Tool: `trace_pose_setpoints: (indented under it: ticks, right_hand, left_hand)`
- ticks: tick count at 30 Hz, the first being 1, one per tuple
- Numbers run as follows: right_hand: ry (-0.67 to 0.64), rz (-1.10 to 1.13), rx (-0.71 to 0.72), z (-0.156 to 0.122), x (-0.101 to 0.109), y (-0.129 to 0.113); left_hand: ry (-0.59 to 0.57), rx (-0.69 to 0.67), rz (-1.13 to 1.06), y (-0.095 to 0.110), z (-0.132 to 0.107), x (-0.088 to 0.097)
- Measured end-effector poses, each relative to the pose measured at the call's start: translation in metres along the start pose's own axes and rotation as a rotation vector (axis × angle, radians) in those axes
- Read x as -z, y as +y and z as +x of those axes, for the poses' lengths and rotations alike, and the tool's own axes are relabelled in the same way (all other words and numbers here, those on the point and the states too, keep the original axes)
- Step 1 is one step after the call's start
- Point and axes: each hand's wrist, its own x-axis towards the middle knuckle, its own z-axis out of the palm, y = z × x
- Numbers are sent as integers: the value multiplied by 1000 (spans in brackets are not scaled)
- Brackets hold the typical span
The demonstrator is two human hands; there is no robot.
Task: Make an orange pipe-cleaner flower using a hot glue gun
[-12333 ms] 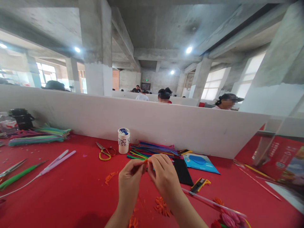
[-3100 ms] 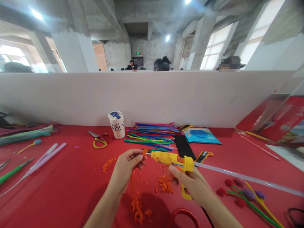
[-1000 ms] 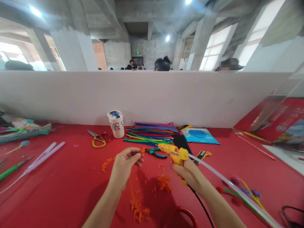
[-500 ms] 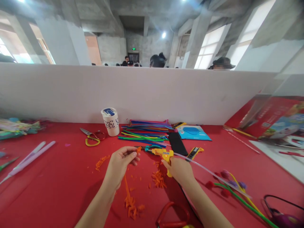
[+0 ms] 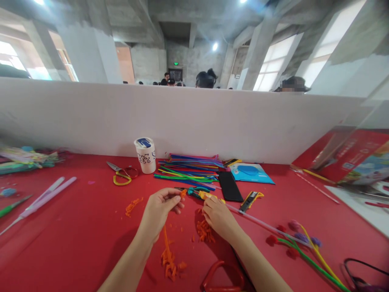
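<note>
My left hand (image 5: 161, 209) is closed in a pinch on a small orange pipe-cleaner piece (image 5: 182, 193), whose orange stem (image 5: 166, 243) hangs down to the red table. My right hand (image 5: 217, 215) rests low on the table, its fingers curled over the yellow glue gun (image 5: 206, 196), which is mostly hidden under it. A clear glue stick (image 5: 258, 221) runs from the gun out to the right. The gun's tip lies a short way right of the orange piece. Orange cuttings (image 5: 205, 231) lie between and below the hands.
Behind the hands are teal-handled pliers (image 5: 194, 190), a pile of coloured pipe cleaners (image 5: 188, 170), a white cup (image 5: 145, 155), scissors (image 5: 121, 176), a black flat case (image 5: 229, 186) and a yellow knife (image 5: 251, 198). Pipe-cleaner flowers (image 5: 304, 239) lie right; a white partition (image 5: 194, 121) closes the back.
My right hand has brought the glue gun away from the orange piece and down onto the table. My left hand has kept its pinch in place.
</note>
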Motion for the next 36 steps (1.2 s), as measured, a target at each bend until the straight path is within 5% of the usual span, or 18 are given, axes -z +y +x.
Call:
trace_pose_setpoints:
  ticks: [8,12,19,22,25,28,36]
  right_hand:
    - [172,386,-105,0,40,-31]
    - [264,781,-191,-6,62,-51]
    - [251,1125,-380,-9,64,-64]
    - [271,1062,-347,-9,61,-63]
    - [279,733,-303,-7,58,-57]
    - [186,443,-235,-5,51,-49]
    - [-33,104,-50,-1,4,-51]
  left_hand:
    - [-67,41,-75,2,-5,-5]
    - [-91,46,-70,-1,-7,-9]
    - [-75,-43,71,-4,-13,-18]
    - [-91,-59,96,-5,-17,-22]
    - [-89,-49,91,-6,-16,-23]
    - [-53,-50,85,-7,-10,-17]
    - [18,-65,71,0,-1,-2]
